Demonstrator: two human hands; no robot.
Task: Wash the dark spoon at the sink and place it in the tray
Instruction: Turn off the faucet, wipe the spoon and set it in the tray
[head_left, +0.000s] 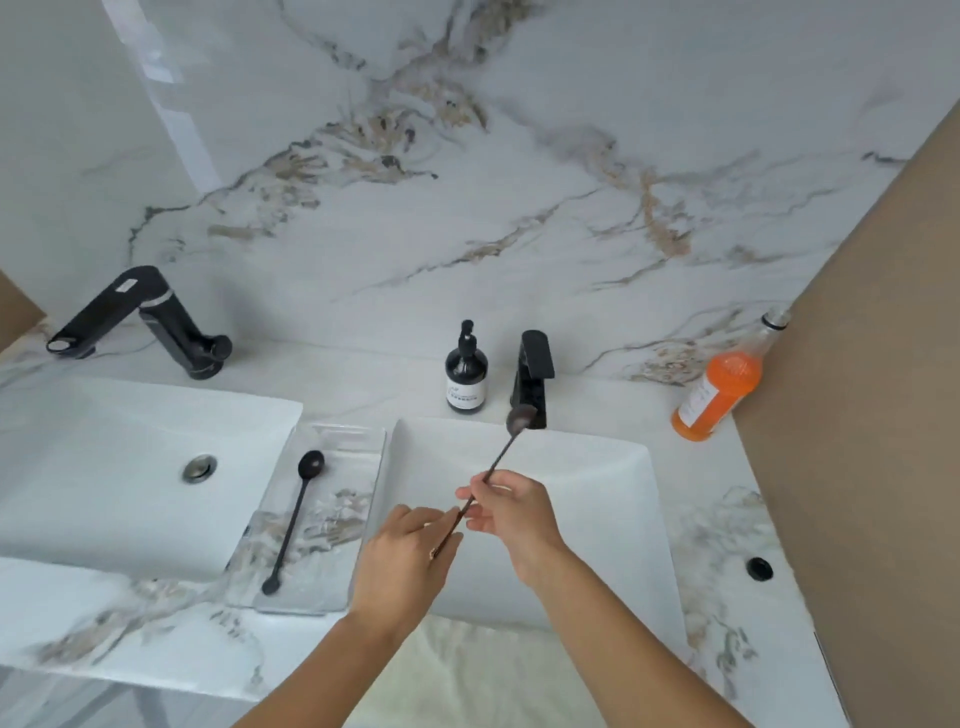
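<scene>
A long-handled dark spoon (497, 459) is held over the right-hand sink (613, 519), its bowl raised toward the spout of the black faucet (531, 378) and its handle slanting back toward the person. The right hand (511, 512) pinches the handle near its middle between thumb and fingers (475, 492), while the left hand (402, 558) closes its fingers on the lower end of the handle. No water can be seen running from the faucet (a thin stream could be lost against the white basin).

The step in hand appears to be the rinse itself. To do it well, the bowl should sit directly under the spout with the handle tilted down into the basin, so runoff falls in the sink and not on the marble tabletop (727, 525). One hand will likely have to free itself to lift the faucet lever; the right-hand pinch at mid-handle looks enough to carry the spoon alone. A wet, thin handle may turn in the fingers, so a firmer grip is advisable.

Just left of the sink lies the clear tray (363, 447), already holding a second black spoon (298, 512) lying lengthways. The washed spoon should be laid beside it, not across it. A dark pump bottle (466, 371) stands beside the faucet, and an orange bottle (719, 397) leans at the far right.
</scene>
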